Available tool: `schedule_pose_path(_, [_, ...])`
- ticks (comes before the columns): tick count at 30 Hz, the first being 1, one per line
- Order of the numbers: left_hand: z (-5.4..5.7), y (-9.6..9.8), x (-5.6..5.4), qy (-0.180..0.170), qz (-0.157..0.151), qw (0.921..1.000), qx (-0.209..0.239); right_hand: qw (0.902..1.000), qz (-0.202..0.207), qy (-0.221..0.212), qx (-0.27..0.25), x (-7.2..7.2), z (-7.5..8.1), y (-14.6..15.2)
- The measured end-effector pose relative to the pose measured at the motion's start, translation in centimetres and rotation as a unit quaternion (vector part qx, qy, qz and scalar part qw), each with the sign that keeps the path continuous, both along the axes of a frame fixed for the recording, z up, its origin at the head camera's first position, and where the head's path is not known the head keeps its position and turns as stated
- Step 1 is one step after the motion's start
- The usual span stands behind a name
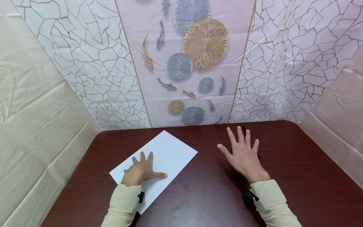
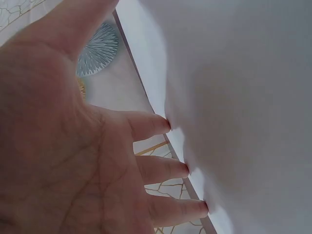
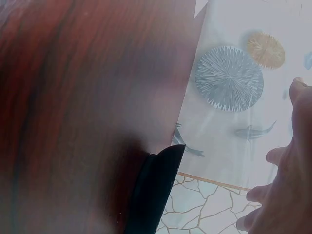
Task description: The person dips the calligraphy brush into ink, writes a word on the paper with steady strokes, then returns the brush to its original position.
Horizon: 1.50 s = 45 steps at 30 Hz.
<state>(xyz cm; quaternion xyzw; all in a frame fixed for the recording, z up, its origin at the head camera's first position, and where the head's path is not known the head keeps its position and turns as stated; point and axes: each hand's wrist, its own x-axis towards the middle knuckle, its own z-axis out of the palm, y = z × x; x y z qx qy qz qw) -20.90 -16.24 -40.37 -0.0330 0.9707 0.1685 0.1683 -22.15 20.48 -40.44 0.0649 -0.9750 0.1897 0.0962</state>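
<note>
A white sheet of paper [image 1: 173, 151] lies slanted on the left part of the dark red-brown table. My left hand [image 1: 141, 170] is over it with fingers spread and thumb stretched to the side; in the left wrist view, several fingertips touch the paper [image 2: 253, 97]. Above the table on the right is my right hand [image 1: 245, 157], its fingers spread and holding nothing. Beneath it sits a long black object [image 3: 156, 195] with a tapered end. Most of that object is hidden behind the right hand in the head view, so its kind is unclear.
The table [image 1: 198, 195] has its far edge against a patterned cloth [image 1: 187, 104] printed with fish and round shapes. Pale cloth walls stand at the left [image 1: 42, 126] and right [image 1: 334, 116]. A dark band [image 1: 249, 196] shows at the right cuff.
</note>
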Motion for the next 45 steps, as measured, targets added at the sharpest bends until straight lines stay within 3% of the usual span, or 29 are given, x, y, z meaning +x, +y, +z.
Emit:
schedule_pose_path(7, [-0.5, -0.4, 0.3, -0.014, 0.001, 0.9999, -0.002, 1.0000, 0.001, -0.007, 0.001, 0.1, -0.4, -0.4])
schedule_pose_path(27, [0.1, -0.1, -0.2, -0.032, -0.053, 0.9970, -0.048, 0.9994, 0.026, -0.017, -0.014, 0.2, 0.0, -1.2])
schedule_pose_path(32, [0.1, -1.1, -0.7, -0.011, -0.063, 0.9975, -0.028, 0.9992, 0.033, -0.018, -0.014, 0.2, 0.1, -1.4])
schedule_pose_path(37, [-0.3, -2.4, -1.2, 0.027, -0.024, 0.9992, -0.017, 0.9986, 0.039, -0.024, -0.024, 0.3, 0.2, -1.6])
schedule_pose_path(40, [-0.4, -3.0, -1.4, 0.024, 0.003, 0.9996, -0.014, 0.9983, 0.043, -0.026, -0.031, 0.3, 0.2, -1.8])
schedule_pose_path(45, [-1.0, -3.6, -1.7, 0.025, 0.003, 0.9997, 0.004, 0.9981, 0.041, -0.031, -0.035, 0.4, 0.3, -1.7])
